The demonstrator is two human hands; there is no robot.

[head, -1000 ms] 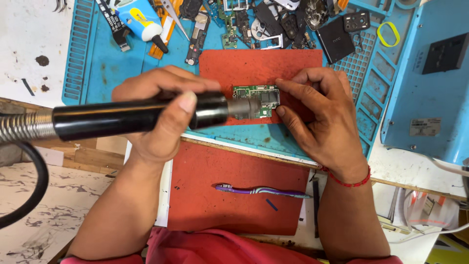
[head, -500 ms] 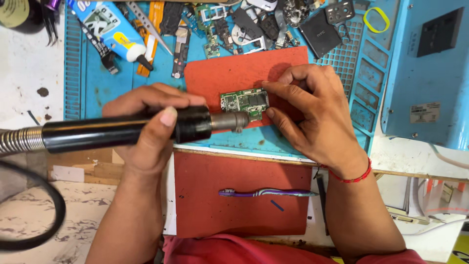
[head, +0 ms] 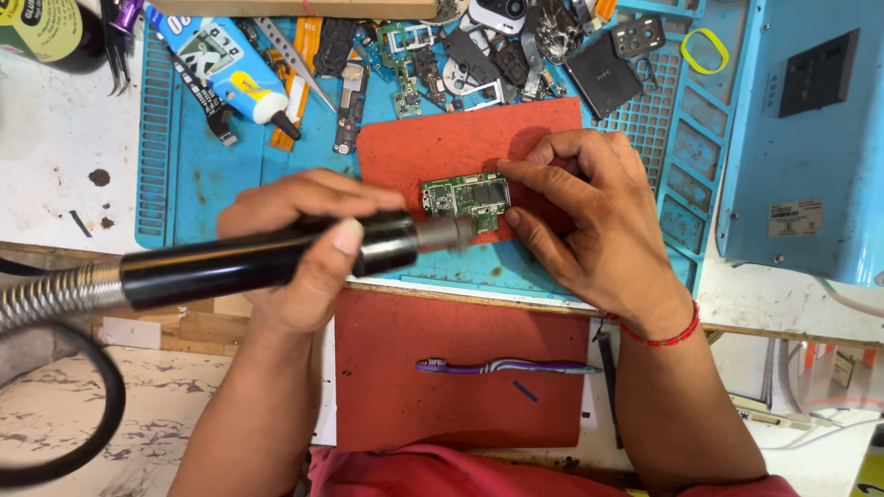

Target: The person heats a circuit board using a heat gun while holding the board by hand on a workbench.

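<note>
Gripping a black hot-air handpiece (head: 258, 262), the left hand (head: 304, 248) wraps its fingers around the barrel with the thumb pressed across the top, and the metal nozzle (head: 447, 235) points right at the lower left corner of a small green circuit board (head: 468, 196). A coiled metal hose (head: 51, 294) leaves the handpiece at the left edge of view. The right hand (head: 589, 216) is pinched on the board's right end, thumb below and fingertips above, holding it flat on a red pad (head: 433, 147) (a red thread bracelet (head: 658, 336) circles that wrist). The pad lies on a blue silicone repair mat (head: 193, 184) on the worktop (head: 55, 156). Along the mat's far edge sit a white and blue glue tube (head: 226, 69), tweezers (head: 295, 64), a yellow ring (head: 704, 48) and a heap of phone parts (head: 488, 51). To the right stands a blue machine housing (head: 801, 138). Nearer the person, a second red pad (head: 442, 405) carries a purple toothbrush (head: 506, 366).
</note>
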